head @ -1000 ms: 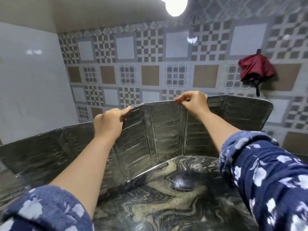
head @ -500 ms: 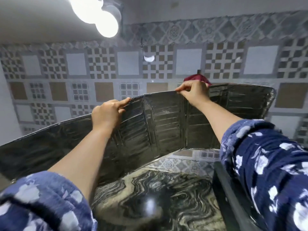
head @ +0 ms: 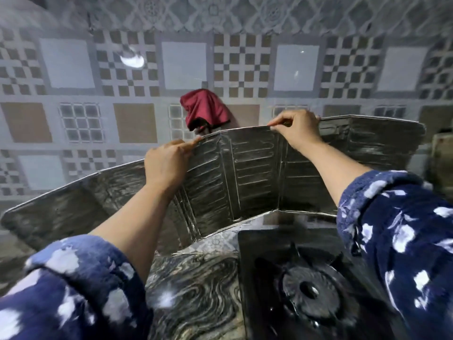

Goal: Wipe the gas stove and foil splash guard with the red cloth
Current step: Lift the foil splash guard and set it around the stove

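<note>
Tiled wall (head: 183,65) behind; marbled bench (head: 196,290) below. Foil guard (head: 252,168) now over by the stove (head: 306,285), its lower edge just behind the hob, where a second ago only bare bench lay beneath. Held up by its top edge: left hand (head: 166,165) with grip pinched on the rim, right hand (head: 297,128) with grip pinched likewise. Red cloth (head: 204,109) hanging on the wall behind the guard, untouched. Likely meaning: guard being set back in place, both hands busy, no wiping possible until one frees for the cloth.
</note>
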The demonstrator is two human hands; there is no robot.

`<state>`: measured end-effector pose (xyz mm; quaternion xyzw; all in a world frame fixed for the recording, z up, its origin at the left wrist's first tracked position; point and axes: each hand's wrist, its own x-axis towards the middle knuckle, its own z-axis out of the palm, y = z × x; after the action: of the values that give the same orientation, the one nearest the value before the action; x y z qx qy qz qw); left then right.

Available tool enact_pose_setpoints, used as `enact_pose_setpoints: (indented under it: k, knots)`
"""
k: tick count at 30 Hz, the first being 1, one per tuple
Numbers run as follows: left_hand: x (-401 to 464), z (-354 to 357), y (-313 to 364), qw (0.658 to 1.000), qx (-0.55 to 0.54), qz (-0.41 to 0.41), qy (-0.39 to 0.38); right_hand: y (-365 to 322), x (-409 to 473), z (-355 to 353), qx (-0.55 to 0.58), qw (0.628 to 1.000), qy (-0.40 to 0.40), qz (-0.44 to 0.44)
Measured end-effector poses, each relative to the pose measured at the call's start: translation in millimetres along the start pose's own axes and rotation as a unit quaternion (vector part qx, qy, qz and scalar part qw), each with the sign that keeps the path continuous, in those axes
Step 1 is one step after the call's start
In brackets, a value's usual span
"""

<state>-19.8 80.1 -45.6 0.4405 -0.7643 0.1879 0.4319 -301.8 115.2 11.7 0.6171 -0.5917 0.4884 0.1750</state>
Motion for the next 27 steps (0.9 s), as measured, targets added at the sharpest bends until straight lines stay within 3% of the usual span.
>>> enact_pose_setpoints:
  k: [8, 16, 24, 27]
  knots:
    - [12, 93, 45, 0.998, -0.019, 0.052, -0.003, 96, -6, -6, -0.032, 0.999, 0.0, 0.041]
    - [10, 152, 61, 0.998, -0.015, 0.054, -0.021, 149, -10, 14, -0.059, 0.996, -0.029, 0.065]
    - [33, 161, 55, 0.997, 0.031, 0.067, 0.006, 160, 8, 23, -0.008, 0.997, -0.033, 0.064]
    - [28, 164, 57, 0.997, 0.027, 0.074, -0.016, 164, 5, 31, 0.01, 0.995, -0.058, 0.079]
